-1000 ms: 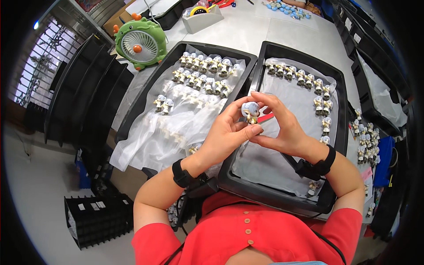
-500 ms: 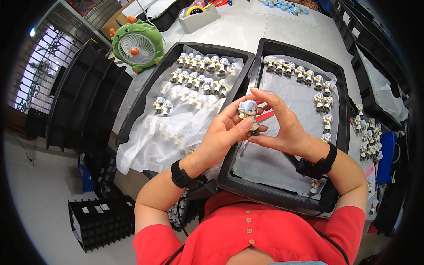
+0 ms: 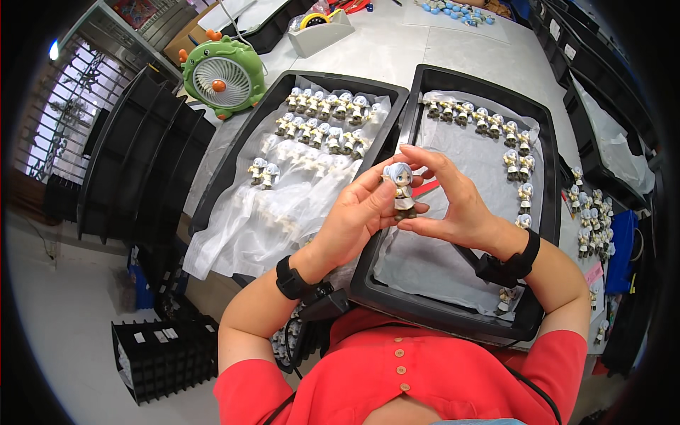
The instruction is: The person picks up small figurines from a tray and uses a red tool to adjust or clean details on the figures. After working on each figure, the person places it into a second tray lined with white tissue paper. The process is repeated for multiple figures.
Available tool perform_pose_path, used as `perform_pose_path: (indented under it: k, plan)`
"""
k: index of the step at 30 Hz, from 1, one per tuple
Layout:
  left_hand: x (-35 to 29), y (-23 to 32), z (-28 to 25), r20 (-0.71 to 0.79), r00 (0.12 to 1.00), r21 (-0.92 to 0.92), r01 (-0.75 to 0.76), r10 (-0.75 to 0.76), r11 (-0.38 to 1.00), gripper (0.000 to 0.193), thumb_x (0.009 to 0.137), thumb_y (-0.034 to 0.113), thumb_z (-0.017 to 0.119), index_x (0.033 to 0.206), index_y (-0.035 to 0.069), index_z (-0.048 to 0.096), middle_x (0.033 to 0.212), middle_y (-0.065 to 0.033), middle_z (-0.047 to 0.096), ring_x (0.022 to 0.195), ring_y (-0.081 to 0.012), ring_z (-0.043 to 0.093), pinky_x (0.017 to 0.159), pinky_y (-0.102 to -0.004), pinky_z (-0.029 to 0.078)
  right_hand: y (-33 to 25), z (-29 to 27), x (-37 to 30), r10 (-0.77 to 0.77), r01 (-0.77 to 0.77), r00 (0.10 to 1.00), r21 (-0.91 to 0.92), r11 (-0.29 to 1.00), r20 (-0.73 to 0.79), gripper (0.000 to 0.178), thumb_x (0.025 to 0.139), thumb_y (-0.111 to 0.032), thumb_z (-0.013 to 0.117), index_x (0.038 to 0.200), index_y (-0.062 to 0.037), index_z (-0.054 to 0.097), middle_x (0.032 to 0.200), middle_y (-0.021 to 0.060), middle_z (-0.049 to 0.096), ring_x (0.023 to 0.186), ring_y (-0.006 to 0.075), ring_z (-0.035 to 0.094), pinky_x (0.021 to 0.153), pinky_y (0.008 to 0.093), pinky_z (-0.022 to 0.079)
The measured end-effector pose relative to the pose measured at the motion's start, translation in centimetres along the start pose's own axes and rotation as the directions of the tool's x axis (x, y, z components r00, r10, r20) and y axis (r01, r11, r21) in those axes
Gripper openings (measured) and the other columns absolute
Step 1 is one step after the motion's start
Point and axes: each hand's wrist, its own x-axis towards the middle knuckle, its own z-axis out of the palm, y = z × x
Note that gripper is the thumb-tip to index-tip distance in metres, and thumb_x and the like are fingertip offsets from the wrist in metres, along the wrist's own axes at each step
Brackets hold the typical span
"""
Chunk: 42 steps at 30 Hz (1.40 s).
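Note:
A small figurine with pale grey-blue hair, white clothes and dark boots stands upright between my two hands, over the inner edge of the right tray. My left hand holds it from the left, thumb against its side near the head. Around its top and base curve the fingers and thumb of my right hand, closed on the same figurine. A red strip shows behind it; what it belongs to is hidden. Similar figurines line the far and right sides of the paper-lined right tray.
To the left, a black tray holds rows of figurines, partly under thin white sheeting. A green fan and a tape dispenser stand farther back. More figurines crowd the table at right. Black trays are stacked at left.
My left thumb has shifted up from the figurine's lower front to its side, so more of the body shows. The right hand stays nearly where it was.

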Motion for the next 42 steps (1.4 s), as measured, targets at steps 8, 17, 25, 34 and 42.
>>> perform_pose_path:
  k: [8,17,25,34,42]
  plan:
    - [0.0,0.1,0.2,0.012,1.000,0.020,0.004,-0.004,1.000,0.057,0.095,0.032,0.049,0.141,0.005,0.027,0.131,-0.0164,0.045,0.109,-0.0291,0.057,0.086,-0.0362,0.050,-0.2,0.0,0.1,-0.028,0.027,0.999,-0.015,1.000,-0.020,0.085,0.063,-0.012,0.080,0.136,-0.0113,0.038,0.114,0.0102,0.055,0.101,0.0236,0.055,0.079,0.0325,0.048]
    - [0.1,-0.1,-0.1,0.041,0.999,-0.059,0.018,-0.015,0.998,0.055,0.097,0.031,0.044,0.141,0.004,0.026,0.132,-0.0155,0.045,0.111,-0.0266,0.056,0.088,-0.0371,0.049,-0.1,0.0,0.0,0.038,-0.038,0.999,0.049,0.998,-0.004,0.084,0.063,-0.010,0.079,0.136,-0.0112,0.038,0.113,0.0104,0.054,0.102,0.0229,0.054,0.080,0.0316,0.049]
    - [0.0,-0.2,-0.2,0.029,0.999,-0.061,0.022,-0.020,0.998,0.050,0.098,0.031,0.042,0.139,0.006,0.027,0.128,-0.0138,0.049,0.107,-0.0278,0.058,0.088,-0.0381,0.049,-0.4,-0.2,0.1,-0.011,0.010,0.999,-0.018,1.000,-0.037,0.083,0.062,-0.010,0.079,0.134,-0.0110,0.040,0.114,0.0104,0.054,0.104,0.0245,0.055,0.083,0.0337,0.048]
    - [0.1,-0.8,-0.3,-0.072,0.997,0.003,0.038,-0.038,0.999,0.042,0.098,0.029,0.043,0.133,0.007,0.036,0.121,-0.0131,0.054,0.103,-0.0280,0.060,0.086,-0.0384,0.050,-0.4,0.0,0.1,-0.058,0.057,0.997,-0.030,0.998,-0.047,0.081,0.061,-0.008,0.079,0.132,-0.0102,0.042,0.116,0.0105,0.053,0.104,0.0252,0.054,0.083,0.0338,0.048]
    - [0.0,-1.1,-0.3,-0.068,0.998,0.146,0.020,-0.010,0.989,0.048,0.093,0.025,0.054,0.132,0.005,0.034,0.118,-0.0162,0.056,0.103,-0.0256,0.061,0.084,-0.0361,0.052,-0.6,0.0,0.1,-0.040,0.040,0.999,-0.038,0.998,0.017,0.077,0.063,-0.004,0.077,0.132,-0.0122,0.043,0.120,0.0094,0.050,0.106,0.0243,0.049,0.075,0.0308,0.054]
